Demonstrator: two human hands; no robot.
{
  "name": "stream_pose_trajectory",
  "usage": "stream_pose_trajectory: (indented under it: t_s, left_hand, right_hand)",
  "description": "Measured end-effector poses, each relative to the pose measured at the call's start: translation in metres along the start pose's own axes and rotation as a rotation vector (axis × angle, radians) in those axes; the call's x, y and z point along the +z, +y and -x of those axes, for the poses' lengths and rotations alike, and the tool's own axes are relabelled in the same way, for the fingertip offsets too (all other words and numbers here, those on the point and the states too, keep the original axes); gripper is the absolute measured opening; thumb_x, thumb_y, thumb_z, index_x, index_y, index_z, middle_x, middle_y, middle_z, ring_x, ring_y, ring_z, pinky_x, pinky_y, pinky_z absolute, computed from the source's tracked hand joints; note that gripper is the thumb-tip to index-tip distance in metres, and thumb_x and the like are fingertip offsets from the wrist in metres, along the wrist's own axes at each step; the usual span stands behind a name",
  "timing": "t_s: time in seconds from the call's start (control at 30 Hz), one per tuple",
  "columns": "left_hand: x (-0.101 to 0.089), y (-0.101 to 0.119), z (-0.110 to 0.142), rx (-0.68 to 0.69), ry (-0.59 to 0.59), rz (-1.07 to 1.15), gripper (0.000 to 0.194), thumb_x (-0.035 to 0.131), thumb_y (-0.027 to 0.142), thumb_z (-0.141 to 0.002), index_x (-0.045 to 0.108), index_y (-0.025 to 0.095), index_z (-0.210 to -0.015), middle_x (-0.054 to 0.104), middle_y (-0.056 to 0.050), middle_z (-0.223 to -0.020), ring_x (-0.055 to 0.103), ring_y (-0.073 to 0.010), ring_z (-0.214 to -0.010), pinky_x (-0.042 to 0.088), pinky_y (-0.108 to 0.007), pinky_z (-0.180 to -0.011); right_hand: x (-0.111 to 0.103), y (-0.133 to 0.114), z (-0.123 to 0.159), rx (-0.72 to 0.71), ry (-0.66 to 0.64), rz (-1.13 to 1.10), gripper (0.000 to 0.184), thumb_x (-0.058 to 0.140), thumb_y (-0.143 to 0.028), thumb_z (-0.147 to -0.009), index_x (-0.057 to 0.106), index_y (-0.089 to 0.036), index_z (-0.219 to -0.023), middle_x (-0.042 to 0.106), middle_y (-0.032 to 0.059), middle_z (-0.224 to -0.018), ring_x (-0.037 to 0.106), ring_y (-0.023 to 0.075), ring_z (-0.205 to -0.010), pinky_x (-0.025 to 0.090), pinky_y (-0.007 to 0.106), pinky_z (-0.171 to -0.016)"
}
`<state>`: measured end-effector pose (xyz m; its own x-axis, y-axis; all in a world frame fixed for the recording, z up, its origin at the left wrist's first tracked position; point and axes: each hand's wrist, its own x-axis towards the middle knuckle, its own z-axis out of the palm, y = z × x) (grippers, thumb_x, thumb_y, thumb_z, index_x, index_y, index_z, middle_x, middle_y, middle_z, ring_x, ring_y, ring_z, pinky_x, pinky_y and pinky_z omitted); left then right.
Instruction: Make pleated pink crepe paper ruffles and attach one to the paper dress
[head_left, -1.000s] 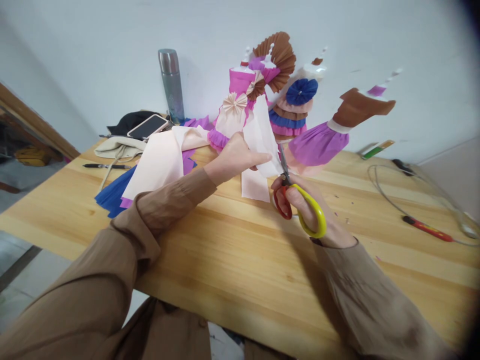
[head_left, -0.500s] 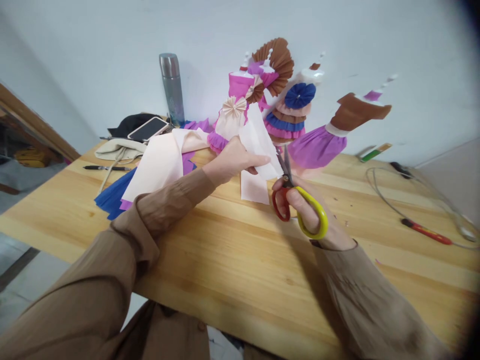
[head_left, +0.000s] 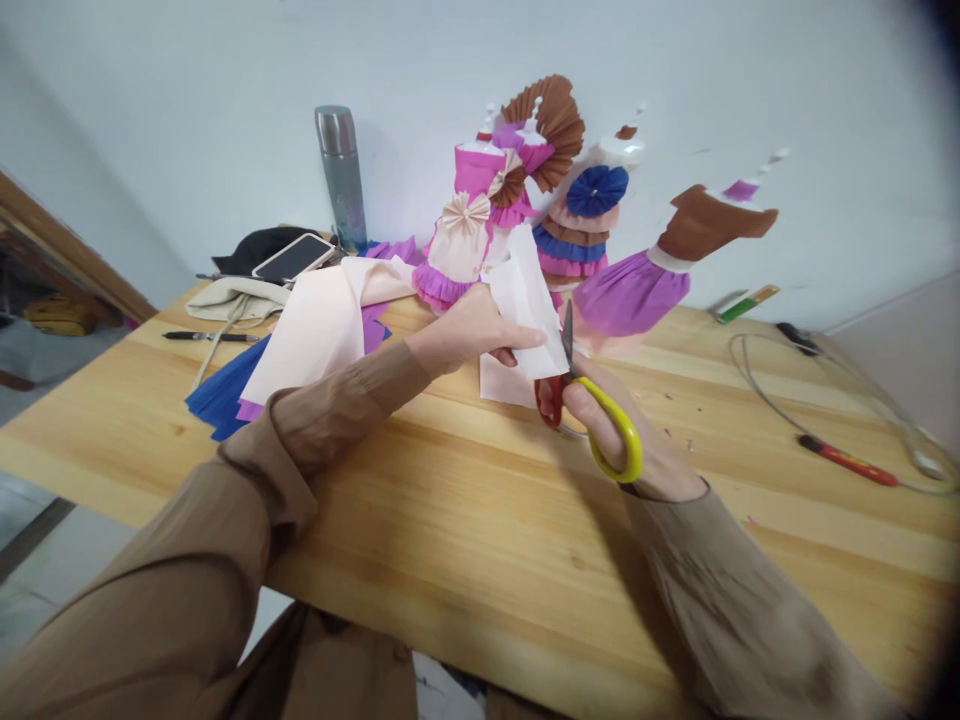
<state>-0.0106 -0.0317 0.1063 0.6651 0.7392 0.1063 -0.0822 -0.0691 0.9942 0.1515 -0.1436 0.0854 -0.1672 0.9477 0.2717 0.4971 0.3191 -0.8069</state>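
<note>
- Left hand (head_left: 471, 332) pinches a pale paper strip (head_left: 525, 300) between thumb and fingers, held up off the wooden table (head_left: 465, 520).
- Right hand (head_left: 626, 440) is closed through the handles of the scissors (head_left: 581, 400) (red and yellow loops); blades are nearly shut, at the strip's right edge.
- Scissors sit at 3 o'clock of the left hand, just beside it.
- Paper dress figures (head_left: 525, 200) stand at 12 o'clock behind the strip.
- Loose paper sheets (head_left: 315, 330) at 9 o'clock; steel flask (head_left: 341, 175) at 11; red-handled tool (head_left: 847, 460) well apart at 3.
</note>
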Motion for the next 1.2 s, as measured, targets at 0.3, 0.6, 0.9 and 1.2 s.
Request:
stream_pose_trajectory:
  t_s: [0.3, 0.6, 0.9, 1.2]
  left_hand:
    - [0.002, 0.001, 0.002, 0.01, -0.019, -0.044, 0.019, 0.069, 0.002, -0.071, 0.058, 0.009, -0.085, 0.063, -0.001, -0.071, 0.058, -0.0071, -0.055, 0.05, -0.017, -0.047]
    - [0.003, 0.004, 0.003, 0.006, -0.005, -0.053, 0.025, 0.071, 0.0, -0.07, 0.059, 0.009, -0.09, 0.064, -0.003, -0.075, 0.06, -0.0094, -0.057, 0.051, -0.021, -0.048]
    - [0.001, -0.003, 0.0, 0.002, -0.031, -0.042, 0.025, 0.071, 0.007, -0.071, 0.059, 0.008, -0.093, 0.065, -0.003, -0.076, 0.061, -0.0095, -0.061, 0.051, -0.019, -0.051]
    - [0.003, 0.0, 0.003, -0.009, -0.031, -0.013, 0.023, 0.07, 0.004, -0.072, 0.059, 0.01, -0.091, 0.064, -0.002, -0.075, 0.06, -0.0096, -0.06, 0.05, -0.023, -0.052]
  right_hand:
    - [0.0, 0.011, 0.001, -0.037, -0.018, 0.034, 0.052, 0.041, -0.071, -0.093, 0.05, -0.023, -0.077, 0.048, 0.0021, -0.071, 0.044, 0.0169, -0.061, 0.037, 0.034, -0.057]
    - [0.002, 0.01, 0.0, -0.021, -0.033, 0.026, 0.061, 0.035, -0.079, -0.09, 0.05, -0.023, -0.072, 0.048, 0.0019, -0.064, 0.044, 0.0155, -0.055, 0.037, 0.032, -0.051]
    - [0.003, 0.016, 0.003, -0.021, -0.03, 0.0, 0.055, 0.035, -0.074, -0.094, 0.049, -0.024, -0.077, 0.049, -0.0008, -0.055, 0.045, 0.0156, -0.05, 0.034, 0.034, -0.055]
    - [0.005, 0.015, 0.003, 0.016, -0.028, -0.071, 0.056, 0.036, -0.074, -0.094, 0.046, -0.025, -0.068, 0.049, -0.001, -0.049, 0.044, 0.0156, -0.045, 0.033, 0.036, -0.052]
